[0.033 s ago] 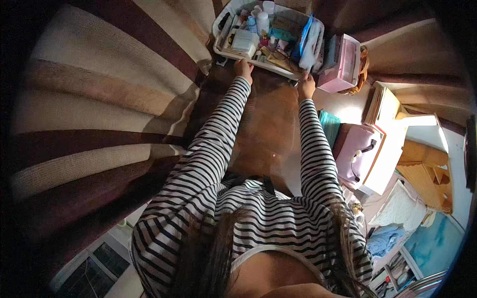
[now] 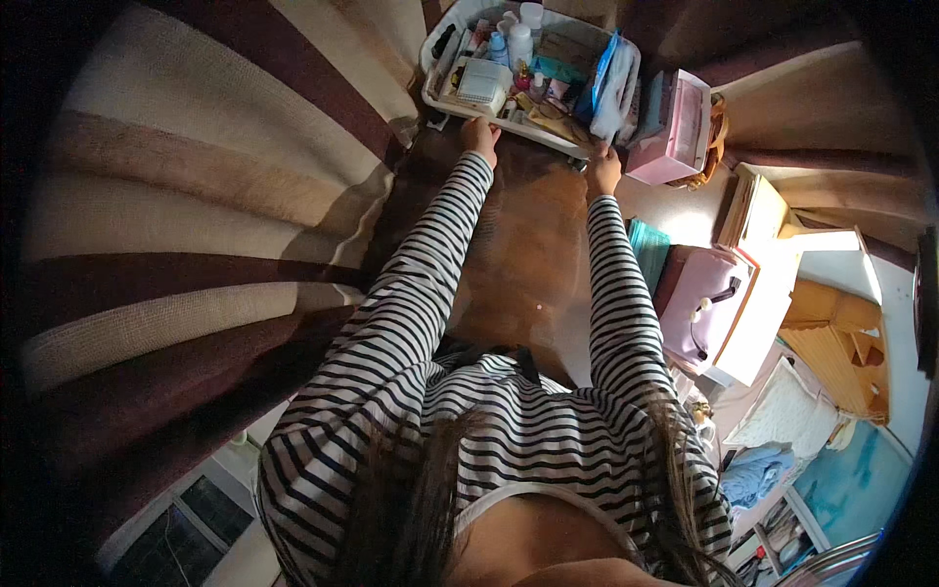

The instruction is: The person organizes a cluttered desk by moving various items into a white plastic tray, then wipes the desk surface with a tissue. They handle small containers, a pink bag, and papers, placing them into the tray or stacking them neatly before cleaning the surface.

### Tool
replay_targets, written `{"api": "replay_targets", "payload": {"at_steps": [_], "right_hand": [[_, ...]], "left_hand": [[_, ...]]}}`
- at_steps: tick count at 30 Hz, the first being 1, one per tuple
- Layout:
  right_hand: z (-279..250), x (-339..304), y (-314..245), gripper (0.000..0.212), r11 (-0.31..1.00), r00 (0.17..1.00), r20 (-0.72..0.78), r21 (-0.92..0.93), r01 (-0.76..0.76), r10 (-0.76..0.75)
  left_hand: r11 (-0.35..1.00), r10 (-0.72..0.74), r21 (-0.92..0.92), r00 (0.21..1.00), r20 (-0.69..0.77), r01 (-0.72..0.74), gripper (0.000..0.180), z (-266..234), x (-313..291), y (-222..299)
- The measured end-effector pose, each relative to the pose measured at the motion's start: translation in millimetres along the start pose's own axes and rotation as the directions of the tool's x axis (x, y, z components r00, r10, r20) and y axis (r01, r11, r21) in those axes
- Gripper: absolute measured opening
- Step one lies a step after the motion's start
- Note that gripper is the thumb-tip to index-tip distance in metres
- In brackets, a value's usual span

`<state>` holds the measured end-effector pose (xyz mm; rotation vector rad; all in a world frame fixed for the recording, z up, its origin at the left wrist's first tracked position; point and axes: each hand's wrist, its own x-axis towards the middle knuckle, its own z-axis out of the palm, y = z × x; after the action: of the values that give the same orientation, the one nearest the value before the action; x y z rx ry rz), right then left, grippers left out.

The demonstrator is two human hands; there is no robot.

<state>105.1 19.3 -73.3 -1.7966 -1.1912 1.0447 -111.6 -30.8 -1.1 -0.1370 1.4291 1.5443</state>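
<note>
A white plastic basket (image 2: 435, 61) stands at the far end of a brown wooden table (image 2: 528, 254). It is packed with several bottles, tubes and small boxes, and a blue-and-white pouch leans at its right side. Both of my arms, in black-and-white striped sleeves, reach straight out to it. My left hand (image 2: 479, 133) grips the near rim toward the left. My right hand (image 2: 602, 172) holds the near right corner. The fingertips of both hands are hidden by the rim.
A pink box (image 2: 675, 127) stands right of the basket. A lilac bag (image 2: 699, 303) and a teal thing (image 2: 646, 245) lie at the table's right. Brown and beige striped curtains (image 2: 196, 245) hang along the left. Cardboard boxes (image 2: 758, 210) stand at the right.
</note>
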Motion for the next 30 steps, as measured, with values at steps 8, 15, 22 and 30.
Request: {"api": "replay_targets", "payload": {"at_steps": [8, 15, 22, 30], "right_hand": [[14.9, 34.7, 45.6, 0.035, 0.980, 0.992, 0.106, 0.180, -0.087, 0.069], [-29.7, -47.5, 37.7, 0.037, 0.991, 0.989, -0.096, 0.056, 0.122, -0.117], [-98.0, -217.7, 54.0, 0.030, 0.885, 0.941, -0.030, -0.350, 0.306, -0.337], [-165.8, -177.0, 87.0, 0.074, 0.710, 0.948, -0.316, -0.676, -0.197, -0.038]], "left_hand": [[0.990, 0.030, 0.128, 0.969, 0.245, -0.063, 0.044, -22.9, 5.7, 1.6], [0.908, -0.038, 0.414, 0.967, 0.253, -0.073, 0.051, -16.6, -28.6, -28.1], [0.625, -0.457, 0.779, 0.786, 0.415, -0.049, 0.047, -58.9, -106.6, -162.4], [0.453, -0.515, 0.808, 0.629, 0.583, -0.377, 0.036, -83.1, -152.7, -257.7]]}}
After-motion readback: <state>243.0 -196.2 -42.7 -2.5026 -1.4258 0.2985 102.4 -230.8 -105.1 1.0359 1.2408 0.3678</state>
